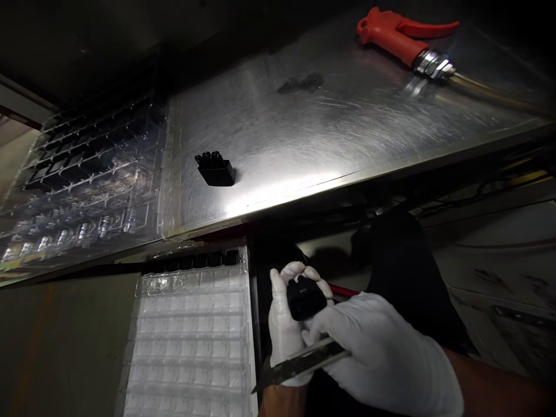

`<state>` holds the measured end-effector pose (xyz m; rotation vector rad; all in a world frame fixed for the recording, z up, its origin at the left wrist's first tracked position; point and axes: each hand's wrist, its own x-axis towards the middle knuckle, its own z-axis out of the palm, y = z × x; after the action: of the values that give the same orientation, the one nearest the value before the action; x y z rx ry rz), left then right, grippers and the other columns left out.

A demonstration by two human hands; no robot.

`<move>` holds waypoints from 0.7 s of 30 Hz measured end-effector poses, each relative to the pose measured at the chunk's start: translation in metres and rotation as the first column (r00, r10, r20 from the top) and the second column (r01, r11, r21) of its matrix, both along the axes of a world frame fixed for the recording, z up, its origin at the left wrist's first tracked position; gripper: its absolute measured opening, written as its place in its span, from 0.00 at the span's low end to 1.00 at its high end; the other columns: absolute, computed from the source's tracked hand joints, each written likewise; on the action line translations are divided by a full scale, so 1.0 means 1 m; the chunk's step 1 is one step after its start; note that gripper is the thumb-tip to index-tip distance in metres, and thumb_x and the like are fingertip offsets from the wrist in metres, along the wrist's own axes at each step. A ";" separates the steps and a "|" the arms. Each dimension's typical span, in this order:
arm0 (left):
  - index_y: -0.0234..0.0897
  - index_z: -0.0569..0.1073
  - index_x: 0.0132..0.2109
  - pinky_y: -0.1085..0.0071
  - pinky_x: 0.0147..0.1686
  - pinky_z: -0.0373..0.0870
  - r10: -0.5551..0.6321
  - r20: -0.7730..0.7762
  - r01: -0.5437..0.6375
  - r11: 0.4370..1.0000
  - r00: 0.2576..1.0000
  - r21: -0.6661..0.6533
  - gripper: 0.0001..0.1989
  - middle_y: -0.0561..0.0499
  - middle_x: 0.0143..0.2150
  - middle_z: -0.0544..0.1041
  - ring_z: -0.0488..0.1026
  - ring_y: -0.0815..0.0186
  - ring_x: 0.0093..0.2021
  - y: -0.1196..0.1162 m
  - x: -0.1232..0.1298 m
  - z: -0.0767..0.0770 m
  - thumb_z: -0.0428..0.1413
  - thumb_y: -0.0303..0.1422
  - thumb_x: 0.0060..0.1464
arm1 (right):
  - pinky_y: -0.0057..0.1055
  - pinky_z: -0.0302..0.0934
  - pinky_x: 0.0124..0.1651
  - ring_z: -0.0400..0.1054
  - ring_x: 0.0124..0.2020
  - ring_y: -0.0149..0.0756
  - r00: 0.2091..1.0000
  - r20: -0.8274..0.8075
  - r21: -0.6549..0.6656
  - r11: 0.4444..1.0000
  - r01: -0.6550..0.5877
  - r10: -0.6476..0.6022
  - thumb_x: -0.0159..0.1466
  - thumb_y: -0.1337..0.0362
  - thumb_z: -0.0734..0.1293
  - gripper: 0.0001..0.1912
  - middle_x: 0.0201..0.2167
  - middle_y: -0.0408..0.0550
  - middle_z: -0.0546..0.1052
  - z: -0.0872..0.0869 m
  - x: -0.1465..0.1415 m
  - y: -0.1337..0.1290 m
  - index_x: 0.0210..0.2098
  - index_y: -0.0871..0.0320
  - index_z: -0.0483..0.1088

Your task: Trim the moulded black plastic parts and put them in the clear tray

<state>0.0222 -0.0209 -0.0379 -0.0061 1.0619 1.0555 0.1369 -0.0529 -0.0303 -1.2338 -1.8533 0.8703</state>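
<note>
The left hand [289,315], in a white glove, is closed around a small black plastic part [305,298], held below the edge of the steel bench [347,116]. The right hand [382,353], also gloved, grips a thin metal blade [299,364] whose tip runs out just under the left palm. The likely trouble is the blade: it lies very close to the left glove, and a slip could nick the glove or gouge the part. The grip on the part also looks shallow, by fingertips, so it could drop into the dark gap beneath the hands.

The part is matte black, blocky, with a ribbed or socketed top. A matching piece [216,169] lies on the bench above and left of the hands. A clear compartment tray [191,341] sits just left of the left hand; a red air gun [402,37] lies far up and right.
</note>
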 end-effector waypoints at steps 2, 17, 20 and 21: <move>0.38 0.75 0.49 0.75 0.28 0.76 0.046 0.023 -0.045 0.998 0.999 -0.037 0.21 0.46 0.44 0.74 0.75 0.66 0.34 0.003 -0.003 -0.004 0.57 0.51 0.62 | 0.28 0.55 0.30 0.65 0.24 0.26 0.998 -0.053 -0.105 0.994 -0.022 0.017 0.74 0.65 0.62 0.12 0.25 0.36 0.69 0.002 0.004 -0.001 0.33 0.59 0.69; 0.33 0.72 0.58 0.77 0.39 0.80 0.041 0.184 -0.018 0.992 0.982 -0.121 0.16 0.40 0.52 0.76 0.79 0.66 0.45 0.015 -0.012 -0.004 0.48 0.36 0.71 | 0.22 0.60 0.21 0.63 0.20 0.29 0.975 -0.119 -0.848 0.529 0.000 -0.190 0.78 0.51 0.56 0.20 0.26 0.42 0.69 0.011 0.049 -0.005 0.39 0.59 0.67; 0.34 0.73 0.58 0.81 0.28 0.75 -0.075 0.059 0.075 0.997 0.995 -0.010 0.18 0.44 0.44 0.75 0.75 0.71 0.34 0.011 -0.014 -0.003 0.52 0.41 0.69 | 0.23 0.67 0.32 0.68 0.29 0.33 0.981 -0.125 -0.764 0.645 0.000 -0.149 0.77 0.57 0.57 0.15 0.30 0.44 0.71 0.022 0.050 -0.001 0.43 0.58 0.70; 0.35 0.73 0.58 0.82 0.24 0.72 -0.113 -0.006 0.113 0.994 0.994 0.004 0.20 0.46 0.42 0.74 0.71 0.73 0.30 0.010 -0.014 -0.002 0.53 0.44 0.68 | 0.24 0.69 0.37 0.70 0.33 0.34 0.982 -0.135 -0.727 0.686 -0.008 -0.132 0.76 0.58 0.56 0.15 0.32 0.45 0.72 0.025 0.050 0.001 0.42 0.58 0.71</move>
<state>0.0083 -0.0112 -0.0397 0.0599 1.0530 0.9565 0.1869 -0.0522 -0.0049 -1.5980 -1.3176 1.7250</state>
